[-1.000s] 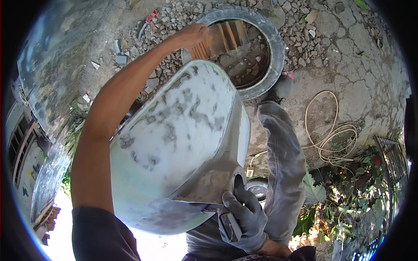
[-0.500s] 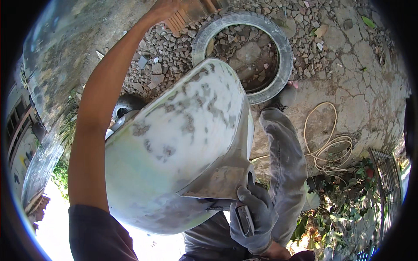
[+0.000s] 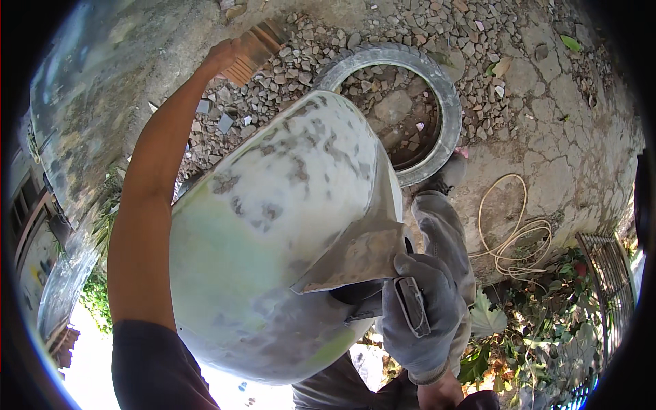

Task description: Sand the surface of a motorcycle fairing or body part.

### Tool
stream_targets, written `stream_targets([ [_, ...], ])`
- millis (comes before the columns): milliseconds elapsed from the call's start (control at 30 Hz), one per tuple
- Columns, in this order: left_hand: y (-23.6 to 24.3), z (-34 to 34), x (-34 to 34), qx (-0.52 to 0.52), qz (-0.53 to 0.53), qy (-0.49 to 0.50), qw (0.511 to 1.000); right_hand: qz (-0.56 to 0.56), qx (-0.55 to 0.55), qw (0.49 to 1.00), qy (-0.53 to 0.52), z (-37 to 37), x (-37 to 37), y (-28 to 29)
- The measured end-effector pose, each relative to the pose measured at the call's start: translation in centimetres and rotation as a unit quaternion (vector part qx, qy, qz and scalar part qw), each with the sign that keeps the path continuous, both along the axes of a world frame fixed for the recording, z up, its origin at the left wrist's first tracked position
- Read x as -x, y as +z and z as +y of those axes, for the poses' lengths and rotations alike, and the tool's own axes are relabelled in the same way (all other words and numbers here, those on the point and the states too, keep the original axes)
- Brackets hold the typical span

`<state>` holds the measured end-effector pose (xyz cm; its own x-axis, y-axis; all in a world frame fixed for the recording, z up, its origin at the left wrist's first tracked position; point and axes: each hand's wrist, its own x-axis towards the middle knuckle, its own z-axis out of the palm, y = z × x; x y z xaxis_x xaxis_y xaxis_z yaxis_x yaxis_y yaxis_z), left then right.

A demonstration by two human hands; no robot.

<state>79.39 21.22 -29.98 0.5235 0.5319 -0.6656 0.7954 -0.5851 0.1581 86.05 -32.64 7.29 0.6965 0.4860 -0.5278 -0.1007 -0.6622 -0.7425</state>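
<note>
A large curved body panel (image 3: 273,205), patchy white, pale green and grey, lies tilted in front of me. My right hand (image 3: 427,307), in a grey work glove, is closed around a bracket (image 3: 413,305) at the panel's near right corner. A grey flap-like part (image 3: 355,253) of the panel juts out beside the glove. My bare left hand (image 3: 220,57) reaches past the panel's far left side and holds a ribbed, reddish-brown hollow brick (image 3: 256,51) above the gravel. The fingers on the brick's far side are hidden.
An old grey tyre (image 3: 447,102) lies on the gravel (image 3: 301,61) beyond the panel. A coiled cream hose (image 3: 523,232) rests on cracked concrete at the right. Leafy plants (image 3: 540,335) and a metal grate (image 3: 605,287) are at the lower right. My legs are below the panel.
My left hand has moved left and nearer with the brick, which is now fully in view. The panel's near corner and my right glove have shifted rightward.
</note>
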Motion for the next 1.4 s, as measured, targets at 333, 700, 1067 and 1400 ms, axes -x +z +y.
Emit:
stream_targets([
  [333,-4.2,4.0,-0.5,0.047,-0.023,-0.111,0.992,-0.036,0.003,0.999,-0.04,3.3,-1.5,-4.0],
  [700,-4.5,8.0,-0.9,-0.129,0.099,-0.08,0.983,-0.043,0.015,0.998,-0.032,4.6,-2.7,-7.2],
  [1067,25.2,-6.7,-8.7,0.16,-0.014,-0.192,0.968,-0.012,-0.021,0.997,-0.067,3.6,-4.7,-11.9],
  [1400,43.5,-21.0,8.6,-0.252,0.037,-0.051,0.966,-0.002,-0.098,0.994,-0.054,1.5,-4.6,-15.9],
])
